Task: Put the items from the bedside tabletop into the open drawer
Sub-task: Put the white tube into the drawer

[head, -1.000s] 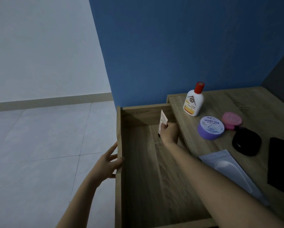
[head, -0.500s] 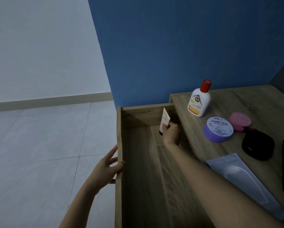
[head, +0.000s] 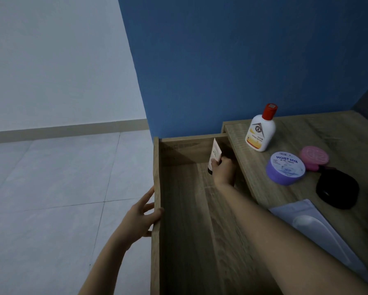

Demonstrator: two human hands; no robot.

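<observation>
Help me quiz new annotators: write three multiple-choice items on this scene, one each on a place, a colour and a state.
1. Where is the tube held by the right hand?
A. on the tabletop
B. inside the drawer, at its far end
C. on the floor
2. What colour is the cap of the bottle?
A. red
B. green
C. black
3. What is the left hand doing?
A. clenched in a fist
B. out of view
C. resting on the drawer's side wall
Answers: B, the tube shows against the drawer's far wall; A, the cap is plainly red; C, its thumb lies over the wall's edge.
</observation>
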